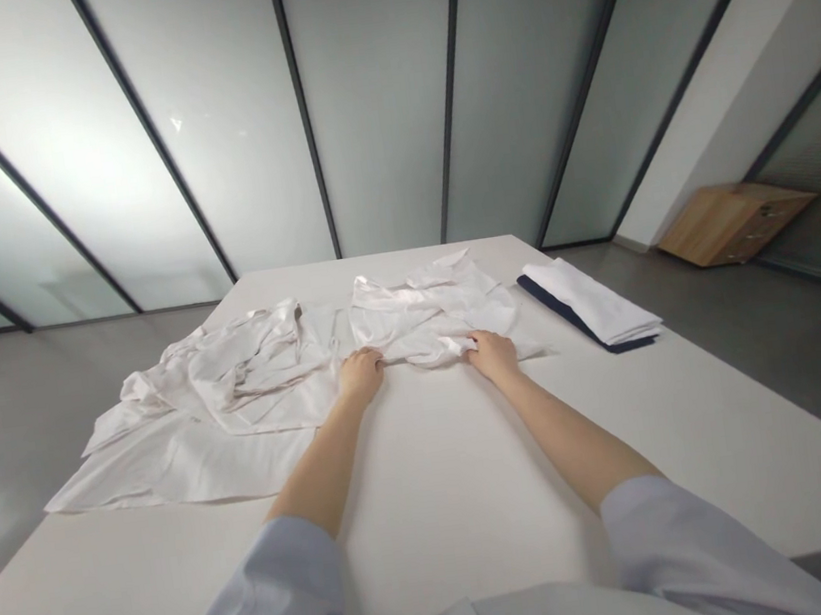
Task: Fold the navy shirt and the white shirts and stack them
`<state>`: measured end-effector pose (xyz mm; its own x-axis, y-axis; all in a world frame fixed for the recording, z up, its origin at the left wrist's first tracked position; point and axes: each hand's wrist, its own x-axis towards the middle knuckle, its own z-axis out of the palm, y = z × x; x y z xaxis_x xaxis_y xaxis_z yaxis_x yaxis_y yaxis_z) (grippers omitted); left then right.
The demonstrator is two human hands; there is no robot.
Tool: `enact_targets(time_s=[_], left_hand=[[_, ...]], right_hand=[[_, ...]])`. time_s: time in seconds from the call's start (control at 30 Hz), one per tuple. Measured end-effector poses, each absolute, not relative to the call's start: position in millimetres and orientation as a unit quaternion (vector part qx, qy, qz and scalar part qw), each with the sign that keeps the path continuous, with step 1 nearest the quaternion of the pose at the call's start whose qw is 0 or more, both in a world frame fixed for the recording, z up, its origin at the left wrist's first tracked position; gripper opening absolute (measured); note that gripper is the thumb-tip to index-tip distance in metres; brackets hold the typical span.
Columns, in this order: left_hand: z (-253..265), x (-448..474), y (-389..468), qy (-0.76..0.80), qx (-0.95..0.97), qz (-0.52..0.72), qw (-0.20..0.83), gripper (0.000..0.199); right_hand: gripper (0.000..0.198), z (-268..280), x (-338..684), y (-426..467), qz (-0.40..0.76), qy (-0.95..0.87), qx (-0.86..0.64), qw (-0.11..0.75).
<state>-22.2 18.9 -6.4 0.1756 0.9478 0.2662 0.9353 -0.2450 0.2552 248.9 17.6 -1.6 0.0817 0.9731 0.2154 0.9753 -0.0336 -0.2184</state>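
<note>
**tablerat:** My read is you're partway at best. The folded white cloth (595, 301) on your right looks done, lying neat on top of a folded dark cloth (552, 299). The loose white cloth (430, 310) in front of you is spread but creased, bunched along its near edge, so there's flattening left. And that rumpled white pile (237, 371) on your left isn't neat at all.

**creasepatrol:** Yeah, agreed. Where've you got your fingers though?

**tablerat:** Your right hand (492, 352) has thumb and fingers closed on a bunched bit of the near edge. Your left hand (363, 372) is curled in at the near left corner, touching it, but the fingertips are tucked out of sight, so I can't tell if you're really pinching.

**creasepatrol:** And which way's it pointing?

**tablerat:** The cloth's mid-table (452, 504), past your hands, between pile and folded stuff. Long axis looks left-to-right to me, near edge roughly square to you, one corner trailing right and a peak at the far right. Can't tell top from bottom, too wrinkly.
</note>
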Motion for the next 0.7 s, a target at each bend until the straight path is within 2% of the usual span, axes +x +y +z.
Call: enact_targets(time_s=[0.17, 0.23, 0.3, 0.37, 0.47, 0.53, 0.6, 0.7], left_hand=[[11, -31, 25, 0.600, 0.704, 0.381, 0.004, 0.035], [27, -38, 28, 0.586, 0.692, 0.421, 0.014, 0.035], [44, -48, 29, 0.586, 0.703, 0.398, 0.060, 0.032], [61, -61, 27, 0.581, 0.736, 0.314, 0.148, 0.029], [78, -75, 17, 0.531, 0.767, 0.170, 0.317, 0.029], [82, -77, 12, 0.512, 0.755, 0.135, 0.387, 0.039], [78, -70, 11, 0.522, 0.746, 0.149, 0.385, 0.048], [59, -47, 16, 0.533, 0.775, 0.161, 0.299, 0.049]], right_hand=[[0.036, 18, 261, 19, -0.003, -0.648, -0.736, 0.195], [0.032, 33, 267, 19, 0.000, -0.664, -0.721, 0.197], [0.028, 50, 274, 17, 0.016, -0.693, -0.697, 0.183], [0.026, 66, 282, 13, 0.059, -0.730, -0.663, 0.155], [0.028, 82, 295, 4, 0.207, -0.771, -0.596, 0.087], [0.037, 84, 303, 2, 0.301, -0.770, -0.559, 0.069], [0.044, 79, 308, 3, 0.316, -0.764, -0.554, 0.100], [0.043, 55, 310, 10, 0.220, -0.764, -0.592, 0.134]])
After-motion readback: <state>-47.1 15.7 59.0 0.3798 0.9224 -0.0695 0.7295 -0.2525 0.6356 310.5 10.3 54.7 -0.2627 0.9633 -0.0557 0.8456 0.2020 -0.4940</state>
